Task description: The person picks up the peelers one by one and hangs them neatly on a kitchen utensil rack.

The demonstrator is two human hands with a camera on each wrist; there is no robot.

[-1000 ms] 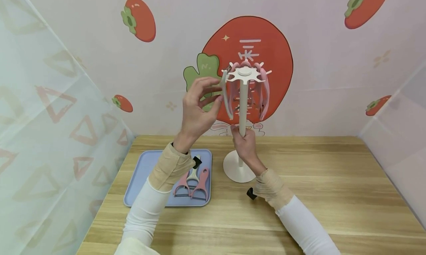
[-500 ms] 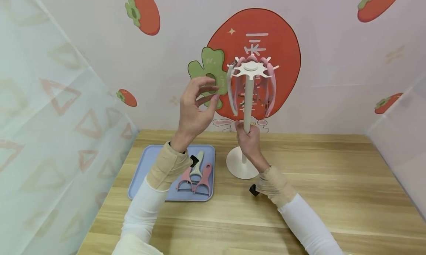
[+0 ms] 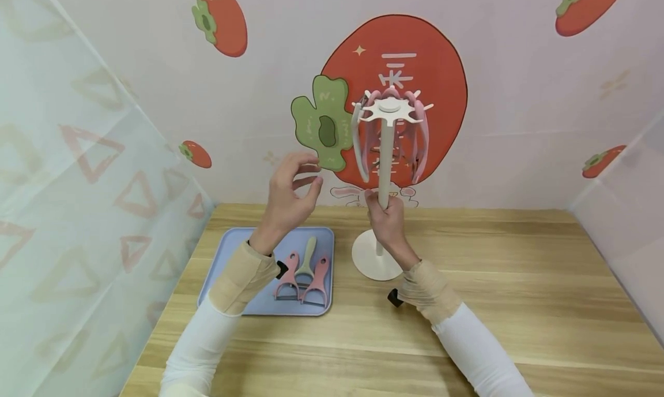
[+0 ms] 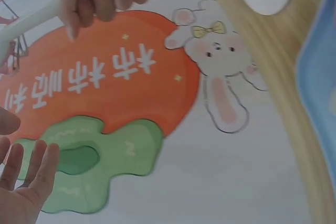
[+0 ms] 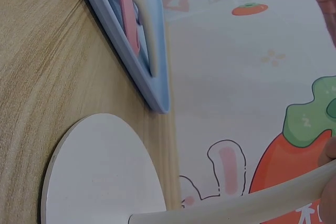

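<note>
My right hand (image 3: 386, 219) grips the white post of an upright rack (image 3: 386, 161), fingers wrapped round it below the hooked top. Several peelers hang from the hooks: pink ones (image 3: 422, 143) and a pale grey-green one (image 3: 359, 143) on the left side. My left hand (image 3: 290, 195) hovers left of the rack, apart from it and holding nothing, fingers loosely bent. In the left wrist view, the left fingers (image 4: 39, 171) are spread. Below that hand, two pink peelers (image 3: 319, 282) and a pale green peeler (image 3: 307, 259) lie on the blue tray (image 3: 223, 270).
The rack's round white base (image 3: 374, 264) stands on the wooden table (image 3: 493, 305), right of the tray. A printed wall (image 3: 513, 97) rises behind the table. Side panels (image 3: 78, 201) flank the table.
My left hand has drawn back from the pale peeler on the rack, moving left and down toward the tray. The right hand keeps its hold on the post. The head view has shifted slightly.
</note>
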